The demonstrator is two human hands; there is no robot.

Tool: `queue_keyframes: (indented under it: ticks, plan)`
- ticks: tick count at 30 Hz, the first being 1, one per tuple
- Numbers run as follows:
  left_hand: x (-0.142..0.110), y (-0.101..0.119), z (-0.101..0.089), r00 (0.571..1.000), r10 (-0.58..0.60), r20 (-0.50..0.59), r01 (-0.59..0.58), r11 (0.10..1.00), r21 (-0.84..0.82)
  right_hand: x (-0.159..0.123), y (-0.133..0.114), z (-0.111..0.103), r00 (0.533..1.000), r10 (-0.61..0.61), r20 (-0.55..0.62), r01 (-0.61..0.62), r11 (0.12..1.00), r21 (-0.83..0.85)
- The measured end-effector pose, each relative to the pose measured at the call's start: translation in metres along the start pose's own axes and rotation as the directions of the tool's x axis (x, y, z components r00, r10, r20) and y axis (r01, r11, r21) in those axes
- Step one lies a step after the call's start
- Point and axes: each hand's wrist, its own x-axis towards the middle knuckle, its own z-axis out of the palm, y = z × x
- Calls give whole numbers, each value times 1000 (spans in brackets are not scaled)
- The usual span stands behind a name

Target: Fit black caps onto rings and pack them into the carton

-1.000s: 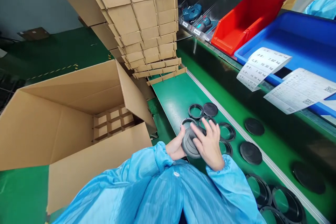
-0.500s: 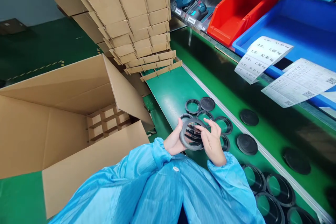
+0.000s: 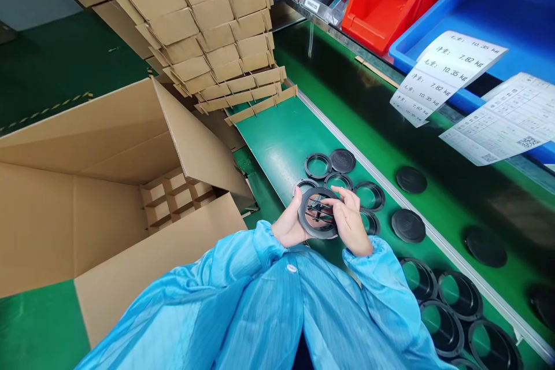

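Observation:
Both my hands hold one black round plastic ring with cross slats (image 3: 313, 215) just above the green conveyor belt (image 3: 277, 144). My left hand (image 3: 289, 225) grips its left rim with the thumb on top. My right hand (image 3: 350, 222) closes on its right side, fingers laid over the slats. Several more black rings (image 3: 318, 165) and black flat caps (image 3: 342, 160) lie on the belt just beyond my hands.
An open cardboard box (image 3: 108, 196) with a cell divider (image 3: 173, 199) stands at my left. A stack of cardboard dividers (image 3: 212, 29) leans behind it. Red bin (image 3: 390, 0), blue tray (image 3: 468, 23) and paper labels (image 3: 446, 75) sit at the right. Black cups (image 3: 459, 295) line the belt's near right.
The part in my hands has been turned from its solid back to its open slatted face, and the hands have stayed over the belt. The view has tilted down slightly.

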Motion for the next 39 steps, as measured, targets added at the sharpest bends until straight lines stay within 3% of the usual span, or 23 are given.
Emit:
queue_keyframes:
  ticks: [9,15,27,39]
  plan:
    - [0,-1,6,999,47,-7,-47,998,-44,-7,-11,-5,994,97,-40,-88,979,186]
    - [1,-6,3,999,34,5,-34,997,-66,-7,-15,-8,983,183,2,-177,947,270]
    - [-3,-8,3,998,63,17,-62,996,-64,-13,-7,0,959,283,-22,-244,860,448]
    - [-8,-3,7,1000,26,17,-23,990,-139,-18,0,8,936,350,-29,-292,824,486]
